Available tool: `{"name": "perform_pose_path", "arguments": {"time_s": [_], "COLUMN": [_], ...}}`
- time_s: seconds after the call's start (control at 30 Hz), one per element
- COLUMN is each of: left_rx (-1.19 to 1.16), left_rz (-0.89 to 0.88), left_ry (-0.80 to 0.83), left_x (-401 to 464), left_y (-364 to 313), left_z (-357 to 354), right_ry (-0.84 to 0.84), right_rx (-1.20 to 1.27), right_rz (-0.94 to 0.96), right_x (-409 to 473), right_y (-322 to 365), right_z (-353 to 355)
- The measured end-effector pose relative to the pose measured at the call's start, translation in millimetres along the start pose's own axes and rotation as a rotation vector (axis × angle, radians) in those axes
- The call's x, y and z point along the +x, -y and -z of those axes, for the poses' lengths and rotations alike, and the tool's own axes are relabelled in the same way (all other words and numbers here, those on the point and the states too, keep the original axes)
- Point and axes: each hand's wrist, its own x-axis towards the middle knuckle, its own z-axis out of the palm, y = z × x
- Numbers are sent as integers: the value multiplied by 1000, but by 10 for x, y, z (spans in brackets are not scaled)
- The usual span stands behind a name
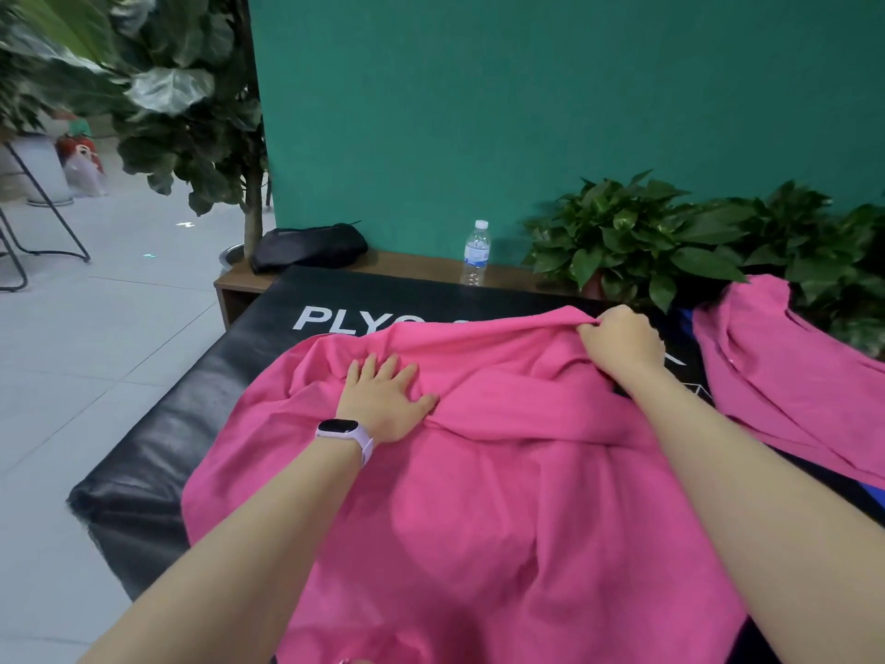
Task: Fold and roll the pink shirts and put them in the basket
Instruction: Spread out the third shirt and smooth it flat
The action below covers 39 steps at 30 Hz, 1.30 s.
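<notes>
Shirt is being spread on the black mat (second shirt lying right; basket not seen). Far edge is being pinched by right hand; cloth is being pressed by left hand, fingers spread. Fold step underway; next, edge likely being pulled over.

Two pink shirts show: one pink shirt spread on the black surface, a second pink shirt at the right. One water bottle, one black bag, one watch, two hands: left hand, right hand.
</notes>
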Motion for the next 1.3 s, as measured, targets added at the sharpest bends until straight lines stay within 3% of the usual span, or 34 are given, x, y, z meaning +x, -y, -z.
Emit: {"name": "perform_pose_path", "arguments": {"time_s": [0.07,0.13,0.2,0.27,0.33,0.43,0.63,0.77,0.83,0.93,1.07,1.2,1.3], "left_rx": [43,-2,-300,-476,-416,-535,-666,-643,-670,-712,-712,-598,-377], "left_rz": [39,-12,-177,-352,-481,-600,-461,-393,-391,-392,-409,-373,-344], "left_ry": [-54,-245,-386,-314,-209,-230,-348,-403,-435,-464,-498,-558,-600], "left_x": [-42,-47,-13,58,126,134,70,-17,-87,-183,-298,-370,-377], "left_y": [-138,-357,-636,-898,-1064,-1096,-1050,-1078,-1148,-1258,-1298,-1195,-1143], "left_z": [85,198,286,349,418,461,537,633,710,842,918,858,745], "right_ry": [236,362,437,524,602,787,1094,1325,1354,1181,913,79,-239], "right_rx": [213,308,305,340,420,571,503,813,1030,1239,1038,542,583], "right_rz": [-84,-73,-14,88,179,194,92,-43,-125,-267,-148,129,313], "right_x": [-72,-174,-292,-366,-413,-422,-530,-757,-880,-1066,-1247,-1058,-912], "right_y": [25,41,76,108,97,-86,-666,-679,-628,-531,-518,-646,-639], "right_z": [-124,-227,-250,-225,-107,145,303,353,397,383,350,640,917]}}
